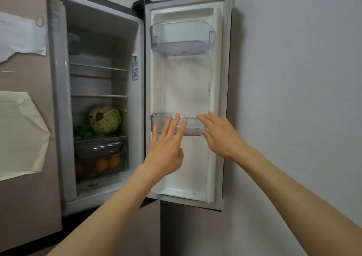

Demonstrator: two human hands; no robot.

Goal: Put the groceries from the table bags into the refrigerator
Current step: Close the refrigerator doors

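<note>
My left hand point(166, 147) is raised in front of the open refrigerator door point(188, 91), fingers straight and spread apart, holding nothing. Its fingertips lie over the front of the lower door bin point(193, 127), a clear plastic tray; whether they touch it I cannot tell. My right hand point(220, 135) reaches toward the right end of the same bin, fingers extended and a little apart, thumb below them near the bin's lower corner, gripping nothing that I can see. Both forearms are bare.

Higher on the door hangs an upper door bin point(182, 38), also clear, with nothing visible inside it.

To the left, the refrigerator point(101, 45) stands open. A cabbage point(104, 119) sits on the lowest shelf, stem end facing out, with something leafy and green point(82, 130) just beside it on the left. Under that shelf is a clear drawer point(100, 155), and through its front I see oranges point(106, 163). The two shelves point(98, 67) above look dim; I cannot make out their contents.

Pale sheets of paper point(21, 134) are stuck to the brown surface left of the refrigerator. A plain wall point(293, 79) is on the right.
</note>
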